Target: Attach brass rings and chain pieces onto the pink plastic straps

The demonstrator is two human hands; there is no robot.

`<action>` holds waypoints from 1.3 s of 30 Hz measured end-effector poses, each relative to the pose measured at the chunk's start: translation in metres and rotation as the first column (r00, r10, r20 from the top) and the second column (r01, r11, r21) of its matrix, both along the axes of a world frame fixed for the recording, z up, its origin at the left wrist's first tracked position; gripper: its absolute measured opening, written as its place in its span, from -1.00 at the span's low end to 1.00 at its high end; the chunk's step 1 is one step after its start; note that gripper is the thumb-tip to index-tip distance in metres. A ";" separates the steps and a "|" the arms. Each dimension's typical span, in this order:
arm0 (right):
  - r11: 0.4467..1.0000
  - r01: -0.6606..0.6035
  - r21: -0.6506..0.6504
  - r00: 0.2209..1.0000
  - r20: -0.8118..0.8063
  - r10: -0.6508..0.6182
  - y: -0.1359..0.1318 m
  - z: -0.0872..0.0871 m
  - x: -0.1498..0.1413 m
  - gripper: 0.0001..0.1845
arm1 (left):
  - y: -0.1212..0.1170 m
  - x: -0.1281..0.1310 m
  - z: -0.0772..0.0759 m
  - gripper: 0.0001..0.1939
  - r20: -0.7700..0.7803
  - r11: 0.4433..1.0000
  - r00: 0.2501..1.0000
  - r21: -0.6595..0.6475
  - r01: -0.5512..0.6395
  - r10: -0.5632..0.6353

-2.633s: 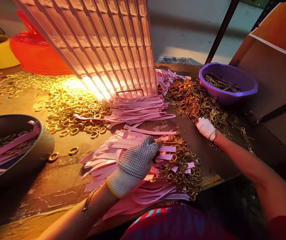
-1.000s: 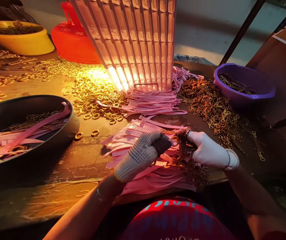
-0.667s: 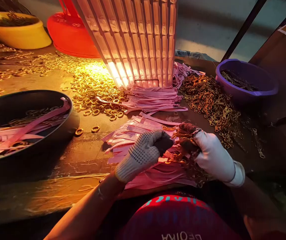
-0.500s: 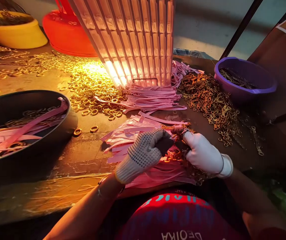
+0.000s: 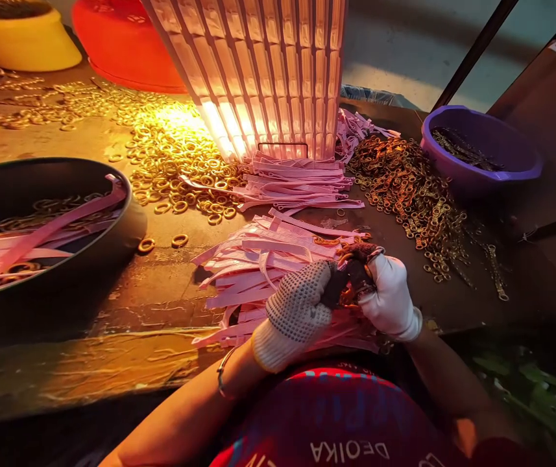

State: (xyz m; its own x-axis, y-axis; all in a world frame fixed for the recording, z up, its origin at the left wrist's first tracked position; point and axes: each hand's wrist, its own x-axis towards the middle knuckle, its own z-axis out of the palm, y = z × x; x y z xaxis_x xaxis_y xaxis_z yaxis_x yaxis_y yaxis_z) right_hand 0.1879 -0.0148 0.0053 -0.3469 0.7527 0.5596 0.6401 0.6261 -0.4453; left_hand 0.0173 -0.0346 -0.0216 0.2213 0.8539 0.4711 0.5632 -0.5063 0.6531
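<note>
My left hand (image 5: 302, 301), in a dotted knit glove with dark fingertips, is closed on a pink strap (image 5: 264, 264) that loops out behind it over the pile. Close against it, my right hand (image 5: 388, 295), in a white glove with dark fingertips, pinches a short brass-coloured chain (image 5: 349, 258). The fingertips of both hands meet, and the join between strap and chain is mostly hidden. Beneath them lies a spread of pink straps (image 5: 239, 272), with brass rings and chain at their right ends, largely covered by my hands.
Behind are a stacked bundle of pink straps (image 5: 302, 181), a heap of brass rings (image 5: 180, 168) and a pile of short chains (image 5: 404, 188). A ribbed plastic panel (image 5: 268, 78) stands upright before a bright light. Around are a dark basin (image 5: 134, 214), purple basin (image 5: 482, 146), yellow basin (image 5: 24, 42) and red container (image 5: 126, 48).
My right hand has come from the chain pile to meet my left over the straps. Both hands have since shifted slightly, and a strap now loops up behind my left hand.
</note>
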 end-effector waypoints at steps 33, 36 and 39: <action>0.988 0.134 0.080 0.990 0.023 -0.136 0.002 0.000 -0.006 -0.80 | -0.002 0.009 -0.009 -0.67 0.009 0.984 0.992 -0.121 0.130 -0.130; 0.980 0.188 0.059 0.979 -0.090 -0.183 0.000 -0.012 -0.013 -0.81 | -0.002 0.019 -0.023 -0.71 0.066 0.995 0.998 -0.098 0.027 -0.020; 0.994 0.114 0.004 0.988 -0.107 -0.112 -0.003 -0.017 -0.009 -0.81 | -0.004 0.020 -0.027 -0.82 0.153 0.994 0.987 -0.103 -0.043 0.059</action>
State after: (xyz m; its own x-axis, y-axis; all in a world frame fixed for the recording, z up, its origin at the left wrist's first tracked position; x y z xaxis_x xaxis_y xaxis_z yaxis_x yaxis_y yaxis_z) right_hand 0.1790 -0.0182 -0.0112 -0.1981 0.7780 0.5962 0.6563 0.5571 -0.5089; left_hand 0.0378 -0.0382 -0.0482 0.1072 0.9061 0.4092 0.4746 -0.4083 0.7798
